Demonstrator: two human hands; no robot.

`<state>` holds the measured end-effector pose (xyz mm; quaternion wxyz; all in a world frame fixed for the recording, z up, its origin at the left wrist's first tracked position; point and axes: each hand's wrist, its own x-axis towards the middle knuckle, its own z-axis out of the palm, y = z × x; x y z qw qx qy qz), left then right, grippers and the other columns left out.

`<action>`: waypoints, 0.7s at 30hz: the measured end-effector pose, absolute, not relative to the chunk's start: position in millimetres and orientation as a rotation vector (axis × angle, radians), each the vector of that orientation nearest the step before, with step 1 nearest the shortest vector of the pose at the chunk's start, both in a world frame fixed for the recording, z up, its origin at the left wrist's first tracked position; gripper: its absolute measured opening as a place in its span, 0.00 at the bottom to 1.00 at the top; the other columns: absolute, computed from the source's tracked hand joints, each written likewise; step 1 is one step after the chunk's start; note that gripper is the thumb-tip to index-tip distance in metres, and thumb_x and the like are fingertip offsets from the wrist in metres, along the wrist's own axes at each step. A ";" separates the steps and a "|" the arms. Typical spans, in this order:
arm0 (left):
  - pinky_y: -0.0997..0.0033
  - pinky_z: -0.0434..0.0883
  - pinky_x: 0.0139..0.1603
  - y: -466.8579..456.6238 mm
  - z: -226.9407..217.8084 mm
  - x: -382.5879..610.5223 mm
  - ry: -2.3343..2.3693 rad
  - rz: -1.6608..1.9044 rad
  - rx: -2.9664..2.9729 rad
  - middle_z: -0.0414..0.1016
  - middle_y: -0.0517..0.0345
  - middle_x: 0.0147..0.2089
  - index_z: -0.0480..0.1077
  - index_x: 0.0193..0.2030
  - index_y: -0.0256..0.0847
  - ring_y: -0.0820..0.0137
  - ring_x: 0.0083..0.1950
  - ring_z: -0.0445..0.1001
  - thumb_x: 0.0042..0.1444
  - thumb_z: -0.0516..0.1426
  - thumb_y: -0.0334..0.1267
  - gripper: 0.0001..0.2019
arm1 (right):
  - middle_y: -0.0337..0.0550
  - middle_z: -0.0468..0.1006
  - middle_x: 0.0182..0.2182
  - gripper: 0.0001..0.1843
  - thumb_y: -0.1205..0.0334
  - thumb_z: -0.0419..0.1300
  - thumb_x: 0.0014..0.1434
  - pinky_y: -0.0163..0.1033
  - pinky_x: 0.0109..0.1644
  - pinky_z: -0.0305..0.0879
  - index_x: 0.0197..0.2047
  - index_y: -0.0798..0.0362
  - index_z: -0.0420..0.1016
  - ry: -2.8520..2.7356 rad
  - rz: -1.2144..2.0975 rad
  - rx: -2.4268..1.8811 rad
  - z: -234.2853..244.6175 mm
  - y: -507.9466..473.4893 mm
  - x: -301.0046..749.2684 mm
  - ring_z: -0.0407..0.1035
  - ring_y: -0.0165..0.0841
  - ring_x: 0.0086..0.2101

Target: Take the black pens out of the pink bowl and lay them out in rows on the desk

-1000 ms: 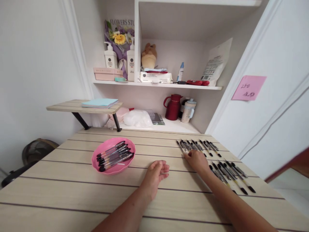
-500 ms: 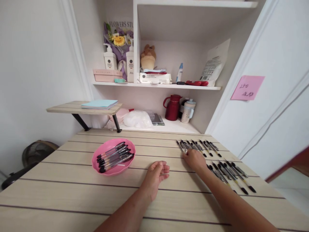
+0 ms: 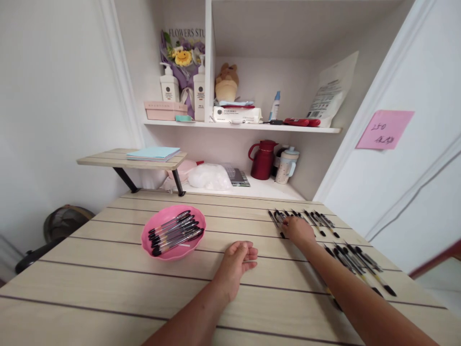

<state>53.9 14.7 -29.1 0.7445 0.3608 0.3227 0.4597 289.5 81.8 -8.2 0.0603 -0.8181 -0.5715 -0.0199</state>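
Note:
My right hand [image 3: 298, 230] is over the back row of pens at the right of the table, its fingers pinched around a pen [image 3: 278, 216] and partly hiding it. Just left of the fingertips lies another black-capped pen [image 3: 274, 221]. A front row of pens [image 3: 355, 262] lies nearer, partly behind my right forearm. My left hand [image 3: 236, 263] rests on its side on the wooden table, fingers loosely curled and apart, holding nothing. To its left, a pink bowl [image 3: 149, 247] holds several clear-barrelled pens [image 3: 176, 233] with black caps and a small white stick.
A small raised stand [image 3: 104, 157] with blue paper [image 3: 154, 153] is at the back left. Behind the table are a white plastic bag [image 3: 210, 177], a red jug [image 3: 262, 161] and a pale cup [image 3: 287, 166]. A shelf [image 3: 237, 126] with bottles and packets spans above.
My right hand has shifted slightly away from the leftmost pen, which now shows along its length, to a pen beside it. My left hand stays in place. The view has turned slightly.

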 end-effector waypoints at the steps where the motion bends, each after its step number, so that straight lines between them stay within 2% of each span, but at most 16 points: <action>1: 0.61 0.65 0.45 14.6 -28.9 53.8 0.707 1.006 0.789 0.72 0.44 0.39 0.68 0.41 0.34 0.66 0.41 0.70 0.46 0.58 0.49 0.21 | 0.50 0.76 0.36 0.13 0.61 0.50 0.52 0.36 0.36 0.60 0.36 0.52 0.75 -1.733 -0.061 -2.480 -8.6 82.0 289.4 0.70 0.38 0.38; 7: 0.61 0.65 0.45 13.6 -27.6 54.2 0.706 1.008 0.796 0.72 0.45 0.39 0.68 0.40 0.34 0.66 0.41 0.69 0.45 0.58 0.50 0.21 | 0.54 0.76 0.35 0.17 0.57 0.48 0.54 0.38 0.36 0.60 0.34 0.55 0.75 -1.742 -0.066 -2.501 -8.2 79.5 289.8 0.70 0.40 0.38; 12: 0.61 0.65 0.45 14.4 -27.8 54.5 0.712 1.004 0.791 0.72 0.44 0.39 0.68 0.40 0.34 0.65 0.41 0.70 0.45 0.58 0.50 0.22 | 0.52 0.77 0.35 0.17 0.56 0.48 0.54 0.37 0.35 0.60 0.34 0.54 0.75 -1.745 -0.056 -2.503 -5.6 77.2 292.4 0.70 0.40 0.38; 16: 0.62 0.65 0.45 14.6 -27.3 54.6 0.711 0.996 0.793 0.73 0.45 0.38 0.68 0.40 0.34 0.66 0.41 0.70 0.45 0.58 0.50 0.21 | 0.49 0.77 0.34 0.15 0.59 0.50 0.52 0.36 0.35 0.60 0.36 0.51 0.76 -1.766 -0.044 -2.487 -4.8 76.3 293.9 0.70 0.38 0.38; 21: 0.62 0.65 0.44 13.8 -26.1 54.2 0.709 1.000 0.798 0.72 0.45 0.38 0.68 0.39 0.34 0.66 0.40 0.70 0.45 0.58 0.49 0.20 | 0.50 0.77 0.35 0.14 0.63 0.49 0.51 0.37 0.35 0.60 0.34 0.51 0.76 -1.771 -0.034 -2.485 -8.0 77.0 292.3 0.70 0.39 0.37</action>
